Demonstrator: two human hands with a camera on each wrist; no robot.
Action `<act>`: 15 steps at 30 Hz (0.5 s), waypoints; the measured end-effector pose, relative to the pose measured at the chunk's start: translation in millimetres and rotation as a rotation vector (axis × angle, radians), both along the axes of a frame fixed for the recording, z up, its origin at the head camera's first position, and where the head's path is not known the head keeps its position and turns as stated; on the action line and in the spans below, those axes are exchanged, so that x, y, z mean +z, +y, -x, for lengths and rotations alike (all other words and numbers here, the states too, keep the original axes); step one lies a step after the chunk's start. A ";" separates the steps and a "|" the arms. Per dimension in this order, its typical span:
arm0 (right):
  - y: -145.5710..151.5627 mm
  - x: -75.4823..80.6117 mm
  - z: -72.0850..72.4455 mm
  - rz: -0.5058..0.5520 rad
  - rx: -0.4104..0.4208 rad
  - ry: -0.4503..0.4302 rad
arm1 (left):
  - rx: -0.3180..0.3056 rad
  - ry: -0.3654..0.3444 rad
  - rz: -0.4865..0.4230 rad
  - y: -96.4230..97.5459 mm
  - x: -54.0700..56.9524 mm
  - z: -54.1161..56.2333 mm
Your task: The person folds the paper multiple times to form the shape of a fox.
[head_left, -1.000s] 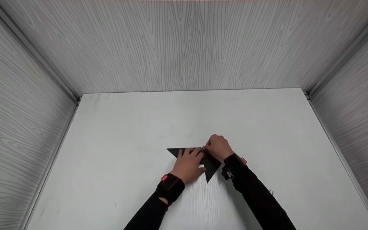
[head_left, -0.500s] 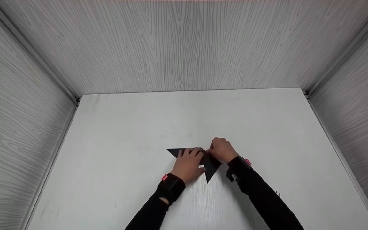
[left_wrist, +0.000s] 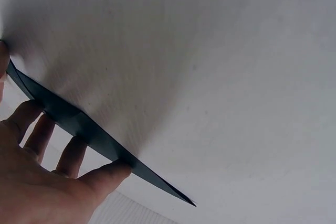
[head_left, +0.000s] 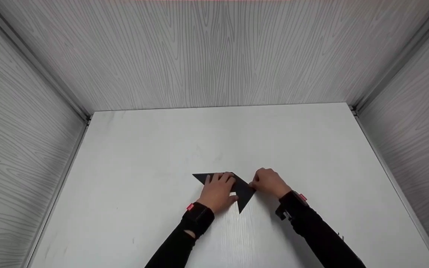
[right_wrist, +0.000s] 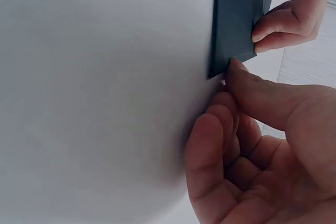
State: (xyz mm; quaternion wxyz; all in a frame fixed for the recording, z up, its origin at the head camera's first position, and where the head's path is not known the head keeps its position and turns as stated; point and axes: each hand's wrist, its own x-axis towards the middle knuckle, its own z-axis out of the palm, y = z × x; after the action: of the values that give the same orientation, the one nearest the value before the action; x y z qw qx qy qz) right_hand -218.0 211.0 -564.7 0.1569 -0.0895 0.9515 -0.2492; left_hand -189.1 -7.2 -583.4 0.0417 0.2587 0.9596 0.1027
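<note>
A dark sheet of folded paper [head_left: 244, 190] lies on the white table, with pointed corners at its left, right and near side. My left hand [head_left: 216, 193] rests on its left part, fingers spread and pressing it down. In the left wrist view those fingertips [left_wrist: 121, 167] touch the dark paper [left_wrist: 68, 116] along its length. My right hand [head_left: 270, 182] is at the right corner. The right wrist view shows its thumb [right_wrist: 239, 74] on the paper's edge [right_wrist: 231, 24], the other fingers curled beneath and pinching that edge. A small white gap shows beside the left thumb.
The white tabletop [head_left: 155, 149] stretches around the paper on all sides. A grey wood-grain panel [head_left: 214, 56] stands at the back, with similar side panels at the left [head_left: 21, 149] and right [head_left: 412, 111].
My right hand has slid right and toward me along the paper's upper right edge, from the top fold to the right corner. The left hand has stayed on the paper.
</note>
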 end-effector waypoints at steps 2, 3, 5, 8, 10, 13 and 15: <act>4.9 -1.0 -3.1 0.000 0.003 0.000 | 0.003 -0.005 -0.009 -0.7 -0.1 0.6; 7.0 -1.4 -4.5 0.002 0.002 -0.003 | 0.003 -0.004 -0.015 -1.0 -0.3 0.7; 10.6 -2.4 -7.1 0.003 0.004 -0.004 | 0.003 -0.001 -0.026 -1.5 -0.9 0.9; 13.6 -2.2 -9.2 0.001 0.005 -0.006 | -0.002 -0.009 -0.025 -1.4 -2.1 1.3; 14.7 -1.7 -9.9 0.002 0.009 -0.005 | -0.007 -0.010 -0.022 -1.1 -3.0 1.4; 15.3 -1.0 -9.7 0.014 0.012 -0.005 | -0.011 -0.004 -0.019 -0.9 -4.3 1.5; 15.9 -1.0 -9.1 0.022 0.013 -0.004 | -0.011 -0.002 -0.015 -0.8 -4.8 1.5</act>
State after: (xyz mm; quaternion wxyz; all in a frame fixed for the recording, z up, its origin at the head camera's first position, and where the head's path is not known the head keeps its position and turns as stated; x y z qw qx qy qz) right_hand -208.9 226.8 -565.7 0.1596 -0.0967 0.9477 -0.2588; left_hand -190.6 -8.0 -588.2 0.0413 0.2642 0.9573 0.1099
